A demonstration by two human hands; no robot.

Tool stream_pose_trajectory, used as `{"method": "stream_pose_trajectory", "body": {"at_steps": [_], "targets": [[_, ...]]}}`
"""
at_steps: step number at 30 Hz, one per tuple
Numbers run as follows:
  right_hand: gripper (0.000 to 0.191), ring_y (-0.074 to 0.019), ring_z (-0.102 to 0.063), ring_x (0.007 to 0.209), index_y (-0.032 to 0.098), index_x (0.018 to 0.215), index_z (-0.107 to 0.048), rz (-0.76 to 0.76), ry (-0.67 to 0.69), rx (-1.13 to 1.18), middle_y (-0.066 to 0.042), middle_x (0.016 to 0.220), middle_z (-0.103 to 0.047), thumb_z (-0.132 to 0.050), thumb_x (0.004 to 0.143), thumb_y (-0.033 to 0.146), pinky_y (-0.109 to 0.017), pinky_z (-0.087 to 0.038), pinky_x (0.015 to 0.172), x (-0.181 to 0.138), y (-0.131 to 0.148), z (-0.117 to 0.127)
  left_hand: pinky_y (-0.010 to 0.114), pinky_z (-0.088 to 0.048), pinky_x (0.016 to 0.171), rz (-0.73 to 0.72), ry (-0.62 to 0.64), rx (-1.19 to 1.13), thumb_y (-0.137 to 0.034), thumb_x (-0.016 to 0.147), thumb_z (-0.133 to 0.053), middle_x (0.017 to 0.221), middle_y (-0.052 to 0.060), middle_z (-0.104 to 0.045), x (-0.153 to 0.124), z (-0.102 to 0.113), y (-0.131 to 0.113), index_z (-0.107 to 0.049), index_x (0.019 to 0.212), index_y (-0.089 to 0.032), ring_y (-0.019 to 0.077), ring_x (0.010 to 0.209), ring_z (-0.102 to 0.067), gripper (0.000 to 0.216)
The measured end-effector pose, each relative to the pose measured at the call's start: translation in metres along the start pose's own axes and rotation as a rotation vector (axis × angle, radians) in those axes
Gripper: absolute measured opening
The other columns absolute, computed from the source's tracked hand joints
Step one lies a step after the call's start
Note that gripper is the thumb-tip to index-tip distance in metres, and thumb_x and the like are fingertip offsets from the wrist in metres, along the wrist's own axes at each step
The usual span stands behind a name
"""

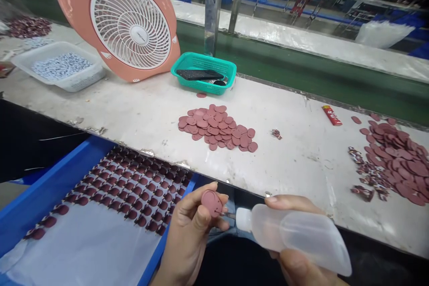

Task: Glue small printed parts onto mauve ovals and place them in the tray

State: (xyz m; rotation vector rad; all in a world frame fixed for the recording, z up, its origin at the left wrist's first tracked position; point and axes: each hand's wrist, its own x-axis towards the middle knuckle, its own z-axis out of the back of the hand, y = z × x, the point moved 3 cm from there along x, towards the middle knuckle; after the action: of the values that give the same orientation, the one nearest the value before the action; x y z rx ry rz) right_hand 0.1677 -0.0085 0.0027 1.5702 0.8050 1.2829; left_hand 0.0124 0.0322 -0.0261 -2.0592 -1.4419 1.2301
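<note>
1. A flat, round, dusty-pink disc [212,203] sits clamped in the left hand [189,232], pinched between thumb and fingertips, with its face tilted up toward the camera.
2. The left hand is curled, its wrist low and near the edge of a blue plastic tray [56,183].
3. The right hand [295,264] is wrapped around a translucent plastic squeeze bottle [291,239], with fingers above and below it, holding it almost level.
4. The bottle's white cap and thin metal nozzle [228,216] point left, just beside the disc's edge. Whether they touch it, I cannot tell.
5. Rows of dark maroon discs [134,192] lie on white sheeting in the tray.
6. A loose heap of pink discs [214,127] rests on a scuffed white workbench [295,165], with a larger heap [395,156] to the right.
7. Farther off stand a teal plastic basket [204,60] and a pink pig-shaped electric fan [130,27].
</note>
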Motion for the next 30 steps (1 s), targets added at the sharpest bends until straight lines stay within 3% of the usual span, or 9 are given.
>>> {"method": "stream_pose_trajectory", "body": {"at_steps": [3,7,11,18,25,30], "targets": [[0.035,-0.0118,-0.041,0.039,0.030,0.119,-0.066,-0.086,-0.071,-0.026,0.005,0.062,-0.054,-0.069,0.092,0.053,-0.030,-0.042,0.042,-0.002,0.003,-0.003,0.016,-0.056,0.053,-0.006,-0.041,-0.005,-0.051,0.057,-0.094,0.075,0.003,-0.080,-0.002,-0.001,-0.001,-0.084,0.088,-0.026,0.0125,0.064,-0.070,0.041],[0.035,-0.0134,-0.041,0.040,0.033,0.116,-0.068,-0.148,-0.121,-0.058,0.004,0.063,-0.056,-0.071,0.090,0.056,-0.032,-0.039,0.043,-0.004,0.009,-0.004,0.016,-0.056,0.053,0.005,-0.054,-0.008,-0.051,0.056,-0.094,0.075,0.003,-0.079,-0.004,-0.003,-0.002,-0.084,0.088,-0.025,0.0130,0.064,-0.070,0.042],[0.033,-0.0135,-0.046,0.043,0.033,0.116,-0.069,-0.147,-0.098,-0.043,0.002,0.066,-0.061,-0.072,0.090,0.053,-0.031,-0.035,0.042,-0.002,0.012,-0.005,0.017,-0.056,0.053,0.012,-0.058,-0.008,-0.050,0.055,-0.095,0.075,0.003,-0.079,-0.004,-0.002,-0.003,-0.084,0.088,-0.025,0.0135,0.064,-0.070,0.043],[0.035,-0.0125,-0.042,0.040,0.033,0.115,-0.069,-0.133,-0.098,-0.013,0.004,0.058,-0.057,-0.074,0.088,0.056,-0.029,-0.030,0.040,0.000,0.012,-0.009,0.017,-0.056,0.053,0.022,-0.064,-0.008,-0.050,0.056,-0.095,0.075,0.003,-0.080,-0.003,-0.001,-0.003,-0.084,0.089,-0.025,0.0136,0.065,-0.070,0.043],[0.035,-0.0141,-0.037,0.041,0.033,0.115,-0.066,-0.165,-0.140,0.021,0.005,0.056,-0.048,-0.071,0.090,0.056,-0.033,-0.036,0.045,-0.005,0.008,-0.008,0.017,-0.056,0.053,0.011,-0.046,-0.005,-0.050,0.057,-0.094,0.076,0.004,-0.080,-0.003,-0.001,-0.003,-0.084,0.090,-0.024,0.0144,0.066,-0.070,0.043],[0.041,-0.0131,-0.040,0.038,0.033,0.114,-0.067,-0.155,-0.132,-0.061,0.005,0.057,-0.052,-0.074,0.085,0.061,-0.033,-0.039,0.044,-0.005,0.003,-0.004,0.018,-0.057,0.054,0.013,-0.041,0.001,-0.051,0.057,-0.094,0.077,0.003,-0.080,-0.002,0.004,-0.001,-0.084,0.090,-0.025,0.0108,0.057,-0.065,0.043]]}}
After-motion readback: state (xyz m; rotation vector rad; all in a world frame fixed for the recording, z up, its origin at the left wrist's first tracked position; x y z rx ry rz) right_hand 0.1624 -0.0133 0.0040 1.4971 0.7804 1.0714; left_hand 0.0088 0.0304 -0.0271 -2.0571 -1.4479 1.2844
